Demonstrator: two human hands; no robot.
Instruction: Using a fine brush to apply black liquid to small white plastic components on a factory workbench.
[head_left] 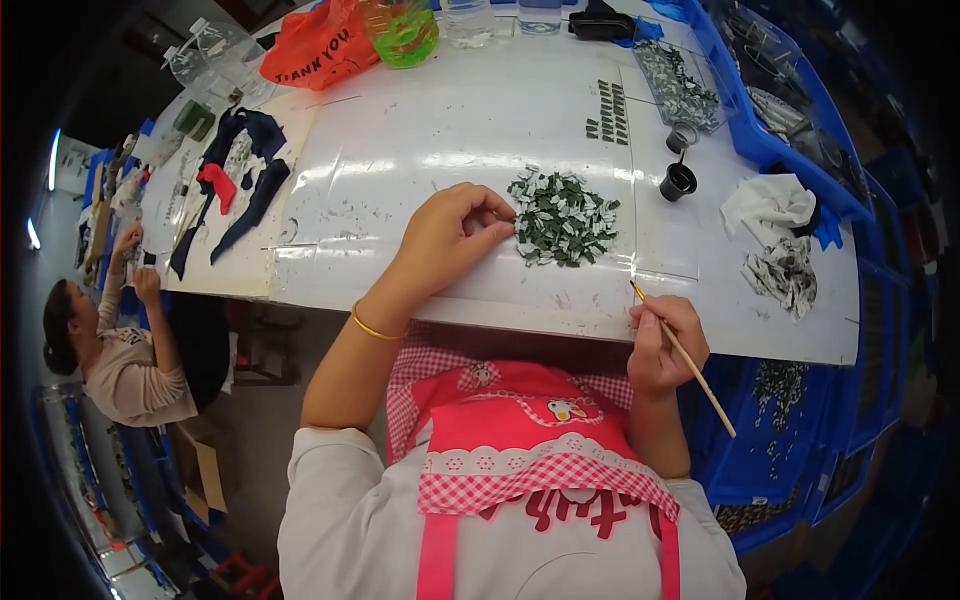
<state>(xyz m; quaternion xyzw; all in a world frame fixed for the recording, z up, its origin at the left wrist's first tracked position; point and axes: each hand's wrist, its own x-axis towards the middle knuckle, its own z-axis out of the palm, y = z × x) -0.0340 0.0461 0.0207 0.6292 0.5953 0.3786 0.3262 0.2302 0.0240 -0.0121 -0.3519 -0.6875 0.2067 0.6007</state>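
A heap of small dark green and white pieces (563, 217) lies on the white table (380, 130) before me. At its left edge my left hand (455, 238) is closed in a pinch, thumb and forefinger against the outermost pieces. Whatever sits between those fingertips is too small to make out. To the right, over the table's front edge, my right hand (668, 340) grips a thin paintbrush (703, 389) with a pale wooden handle. Its dark tip points up and left, apart from the heap. Farther back, a small black cup of dark liquid (678, 182) has a stick leaning in it.
Similar pieces stand in short rows (607, 115) at the back; a clear tray (680, 85) holds more. A blue crate (770, 140), white cloth (768, 207) and stained cloth (782, 277) lie right. Bottles and an orange bag (322, 45) stand far left. A co-worker (130, 350) sits left.
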